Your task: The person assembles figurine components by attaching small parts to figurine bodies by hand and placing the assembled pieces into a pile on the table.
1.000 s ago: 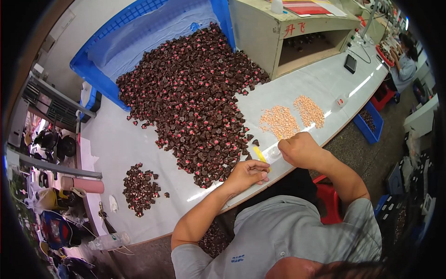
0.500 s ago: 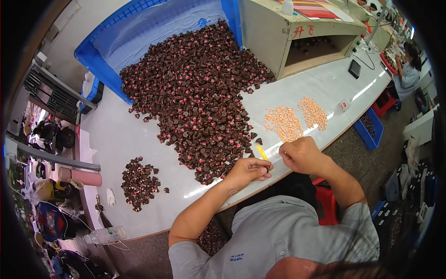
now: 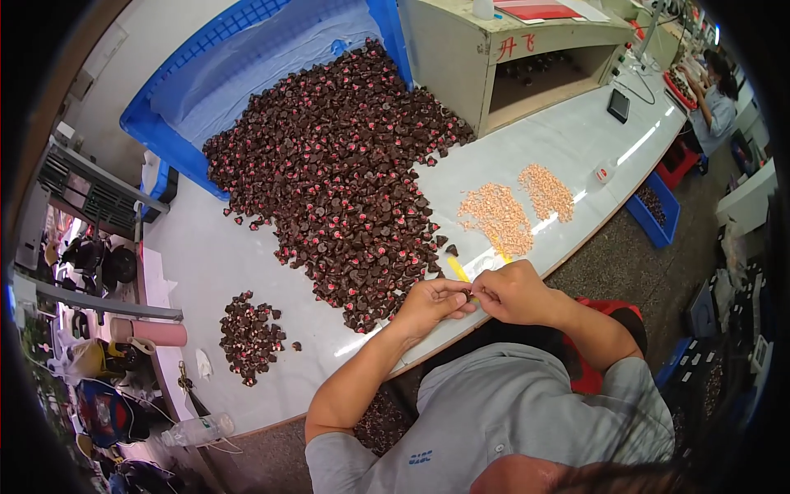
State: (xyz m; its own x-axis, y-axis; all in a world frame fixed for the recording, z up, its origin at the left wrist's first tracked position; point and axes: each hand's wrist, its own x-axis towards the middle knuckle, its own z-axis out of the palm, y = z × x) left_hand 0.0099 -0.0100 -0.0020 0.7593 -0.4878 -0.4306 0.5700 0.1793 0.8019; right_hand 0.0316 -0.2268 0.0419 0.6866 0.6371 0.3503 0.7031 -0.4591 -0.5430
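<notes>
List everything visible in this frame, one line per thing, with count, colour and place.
Small dark pieces: one big heap, dark brown with red spots, middle of the table.
Small pile of the same pieces: one, dark brown and red, left part of the table.
Pale orange bits: two piles, right of the big heap.
Blue crate: one, lined with clear film, behind the heap.
Beige box: one, open front, back right.
Table: one, white.
Yellow tool: one, by the hands.
Pink tube: one, far left.
Other person: one, far right, at another bench.
Left hand: fingertips pinched, meeting the right hand; what they pinch is too small to tell.
Right hand: pinched likewise.
</notes>
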